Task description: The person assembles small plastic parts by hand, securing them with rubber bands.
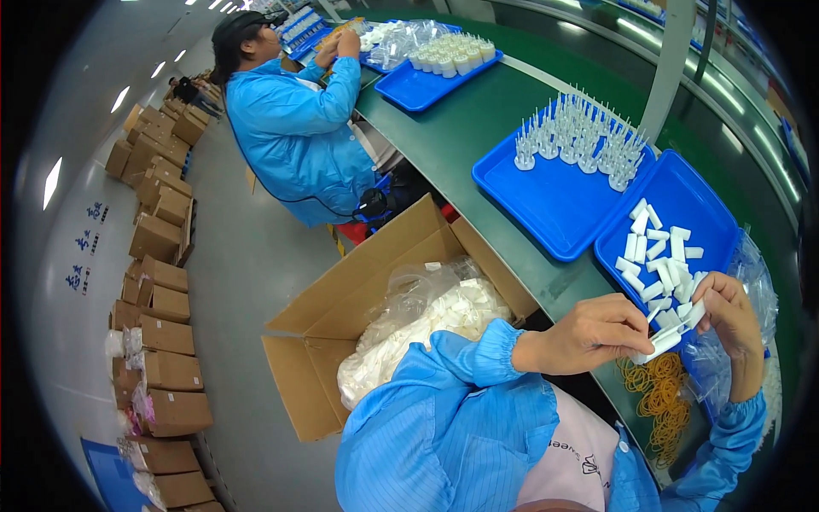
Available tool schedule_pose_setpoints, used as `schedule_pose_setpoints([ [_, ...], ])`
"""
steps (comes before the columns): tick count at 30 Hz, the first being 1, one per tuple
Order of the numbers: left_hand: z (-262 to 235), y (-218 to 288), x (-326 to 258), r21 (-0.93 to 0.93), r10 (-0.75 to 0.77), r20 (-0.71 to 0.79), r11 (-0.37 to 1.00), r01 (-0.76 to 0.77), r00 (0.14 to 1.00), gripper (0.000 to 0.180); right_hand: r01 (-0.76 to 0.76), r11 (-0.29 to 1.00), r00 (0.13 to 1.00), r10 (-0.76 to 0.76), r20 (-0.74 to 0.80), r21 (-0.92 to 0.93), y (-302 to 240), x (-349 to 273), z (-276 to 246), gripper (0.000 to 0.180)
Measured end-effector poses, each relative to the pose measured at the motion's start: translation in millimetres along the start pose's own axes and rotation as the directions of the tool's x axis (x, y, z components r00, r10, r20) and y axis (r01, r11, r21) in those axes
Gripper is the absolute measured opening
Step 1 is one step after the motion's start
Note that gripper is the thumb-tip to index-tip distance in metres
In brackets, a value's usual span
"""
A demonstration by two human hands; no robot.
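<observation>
My left hand (601, 333) is closed, its fingertips pinching a white plastic piece (664, 343) with a curved, trough-like shape. My right hand (729, 314) is also closed, with thumb and fingers on a small white part (697, 314) right beside that piece. Whether the two parts touch or are joined, I cannot tell. Both hands hover over the near end of a blue tray (701, 209) that holds many loose white plastic pieces (657, 235). Just below the hands lies a heap of yellow-brown rubber bands (659, 410).
Another blue tray (546, 218) bears upright clear pronged parts (580, 136). At my left, an open cardboard box (320, 375) contains bagged white pieces (426, 328). Clear plastic bags (755, 290) lie at the right. Farther along the green table (426, 136), a co-worker (294, 128) in blue handles something.
</observation>
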State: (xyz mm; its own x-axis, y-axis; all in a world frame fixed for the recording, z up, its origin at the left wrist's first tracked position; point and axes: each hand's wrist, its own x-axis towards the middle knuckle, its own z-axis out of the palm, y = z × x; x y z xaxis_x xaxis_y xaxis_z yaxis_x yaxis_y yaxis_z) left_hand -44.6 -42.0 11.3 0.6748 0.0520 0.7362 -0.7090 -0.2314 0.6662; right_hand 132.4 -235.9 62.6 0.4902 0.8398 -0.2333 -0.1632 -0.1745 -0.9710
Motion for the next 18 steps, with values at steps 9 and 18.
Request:
schedule_pose_setpoints([
  [9, -22, -12, 9, 0.157, -0.028, 0.201, 0.988, -0.004, 0.979, 0.026, -0.082, 0.996, 0.991, 0.083, -0.103, 0.019, -2, 9, 14, 0.027],
  [18, 3, -6, -9, 0.092, -0.116, 0.123, 0.990, 0.106, 0.986, 0.021, -0.029, 0.978, 0.997, 0.043, -0.063, 0.209, 22, -28, 8, 0.024],
])
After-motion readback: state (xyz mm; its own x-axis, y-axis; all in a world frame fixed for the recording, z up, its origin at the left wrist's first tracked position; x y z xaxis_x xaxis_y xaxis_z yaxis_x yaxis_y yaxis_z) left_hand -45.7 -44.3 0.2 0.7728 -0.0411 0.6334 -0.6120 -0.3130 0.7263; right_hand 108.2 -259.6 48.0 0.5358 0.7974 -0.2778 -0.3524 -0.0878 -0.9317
